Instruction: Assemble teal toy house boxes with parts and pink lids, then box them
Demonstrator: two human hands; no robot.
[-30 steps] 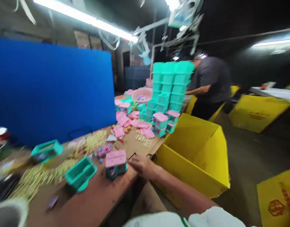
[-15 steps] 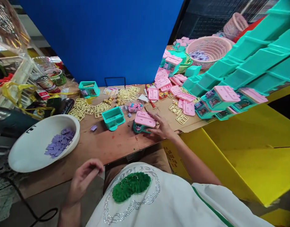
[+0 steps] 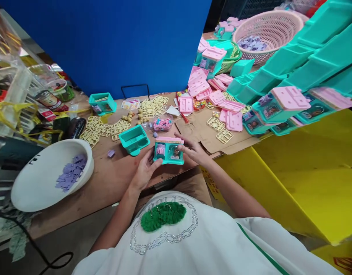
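A small toy house [image 3: 168,151], teal with a pink roof and a clear front window, is held between my two hands, its front tilted up towards me. My left hand [image 3: 145,169] grips its lower left side, thumb on the front. Round the right side and roof edge closes my right hand [image 3: 193,151], thumb over the window. Just left of the house sits an open teal box [image 3: 134,139]. A little purple piece [image 3: 111,153] lies farther left, and a clear tub of pink and blue bits [image 3: 162,123] stands behind the house.
A white bowl [image 3: 49,179] of purple pieces stands at left. Cream part frames [image 3: 120,130] and pink roof panels [image 3: 234,120] lie across the bench. Stacked teal boxes [image 3: 304,65] and finished-looking houses rise at right, above a yellow bin [image 3: 290,164]. A blue panel [image 3: 121,46] closes the back.
My left hand has come up from the bench's front edge and taken hold of the toy house. The house has tipped so its front faces me. The view has shifted slightly.
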